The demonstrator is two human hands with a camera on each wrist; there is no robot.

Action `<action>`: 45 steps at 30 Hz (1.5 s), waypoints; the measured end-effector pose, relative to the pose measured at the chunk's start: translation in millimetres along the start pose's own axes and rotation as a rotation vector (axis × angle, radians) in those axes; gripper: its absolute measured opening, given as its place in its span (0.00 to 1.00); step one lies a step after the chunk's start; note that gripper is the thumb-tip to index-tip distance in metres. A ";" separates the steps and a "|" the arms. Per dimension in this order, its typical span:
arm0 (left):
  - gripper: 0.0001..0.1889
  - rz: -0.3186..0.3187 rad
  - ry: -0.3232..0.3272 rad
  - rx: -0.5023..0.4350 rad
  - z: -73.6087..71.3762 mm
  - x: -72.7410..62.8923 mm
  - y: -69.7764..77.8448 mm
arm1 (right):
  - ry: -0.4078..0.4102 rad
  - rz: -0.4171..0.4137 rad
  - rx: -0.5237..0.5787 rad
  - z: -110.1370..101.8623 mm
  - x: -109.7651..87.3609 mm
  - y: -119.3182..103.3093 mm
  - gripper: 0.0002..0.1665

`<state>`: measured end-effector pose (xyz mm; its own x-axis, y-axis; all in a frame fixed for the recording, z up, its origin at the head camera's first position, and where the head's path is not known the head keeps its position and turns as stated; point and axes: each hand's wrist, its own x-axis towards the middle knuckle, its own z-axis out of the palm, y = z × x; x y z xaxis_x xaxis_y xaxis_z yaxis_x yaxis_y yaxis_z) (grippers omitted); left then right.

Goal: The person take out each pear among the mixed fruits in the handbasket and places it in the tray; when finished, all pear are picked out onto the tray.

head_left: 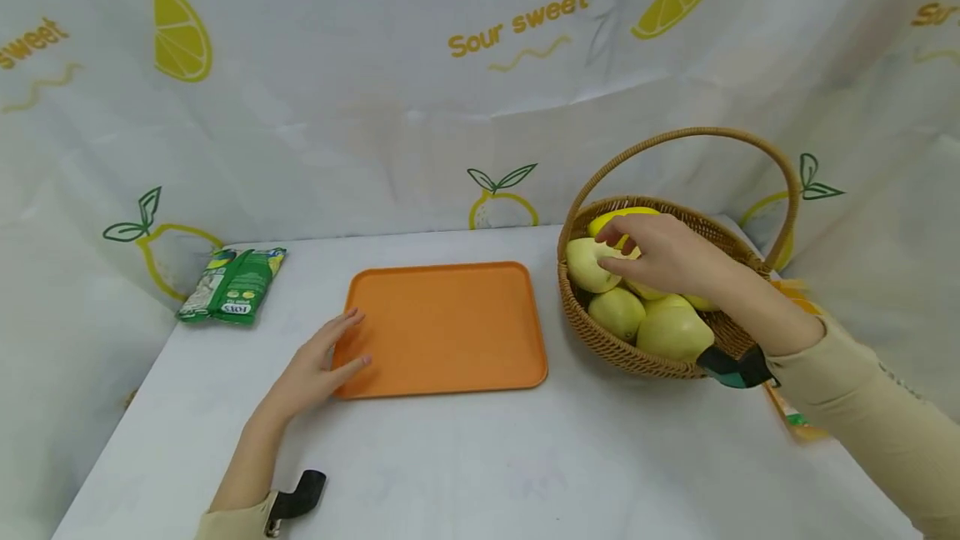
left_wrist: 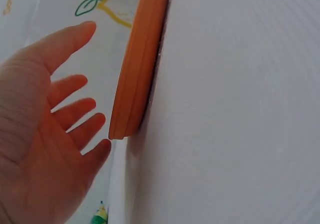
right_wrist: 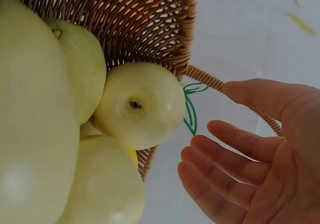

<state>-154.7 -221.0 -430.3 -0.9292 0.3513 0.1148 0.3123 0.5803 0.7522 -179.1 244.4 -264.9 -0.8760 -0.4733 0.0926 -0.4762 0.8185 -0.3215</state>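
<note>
A wicker basket (head_left: 600, 336) with a tall arched handle holds several pale yellow-green fruits that look like apples (head_left: 617, 313), with a bright yellow fruit (head_left: 626, 213) at the back. Over the fruits hovers my right hand (head_left: 660, 252), its fingers loosely bent and gripping nothing. The right wrist view shows a gap between that hand and the nearest apple (right_wrist: 142, 107). My left hand (head_left: 309, 372) is at the left edge of an orange tray (head_left: 442, 327), fingers spread. In the left wrist view its fingers hold nothing beside the tray's raised rim (left_wrist: 142, 59).
At the back left of the white table (head_left: 450, 465) lies a green snack packet (head_left: 236, 283). An orange packet (head_left: 798, 415) is partly hidden behind the right arm and basket. A white curtain (head_left: 337, 132) with lemon prints hangs behind the table.
</note>
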 end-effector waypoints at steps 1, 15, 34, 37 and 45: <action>0.40 -0.024 -0.028 -0.019 0.3 -0.7 -3.2 | -0.038 0.016 -0.005 -1.1 3.9 2.5 0.20; 0.61 -0.108 -0.100 0.038 16.7 -5.1 -23.1 | -0.358 0.112 -0.083 12.0 43.4 16.6 0.45; 0.58 -0.112 -0.098 0.070 16.8 -6.1 -21.5 | -0.388 0.144 -0.095 22.4 56.4 24.2 0.47; 0.58 -0.109 -0.100 0.070 16.8 -5.8 -22.2 | -0.374 0.153 -0.088 20.7 55.2 24.4 0.48; 0.59 -0.115 -0.100 0.073 16.0 -5.7 -24.4 | -0.338 0.142 -0.066 11.1 45.1 20.7 0.51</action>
<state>-153.8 -225.5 -459.7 -0.9365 0.3487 -0.0366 0.2222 0.6710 0.7073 -227.6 236.3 -277.9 -0.8642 -0.4251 -0.2691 -0.3650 0.8979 -0.2460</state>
